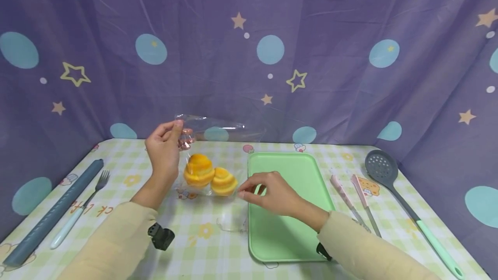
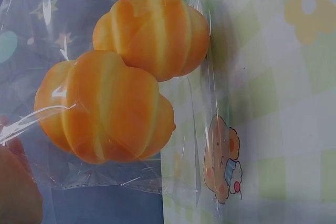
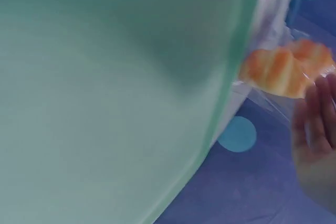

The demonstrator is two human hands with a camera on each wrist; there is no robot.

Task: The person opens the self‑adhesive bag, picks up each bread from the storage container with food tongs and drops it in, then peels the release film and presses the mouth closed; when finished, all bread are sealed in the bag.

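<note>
Two yellow-orange, croissant-shaped bread rolls are inside a clear plastic bag, raised over the table. My left hand pinches the bag's upper left part between thumb and fingers. At the bag's lower right corner, beside the smaller-looking roll, the thumb and forefinger of my right hand pinch the plastic. In the left wrist view the ribbed rolls lie against each other behind the film. The right wrist view shows the fingers close to the rolls, somewhat blurred.
A green tray lies under my right forearm. To the right are pink-handled utensils and a slotted spatula. On the left lie a fork and a long blue-grey box. A purple curtain hangs behind the table.
</note>
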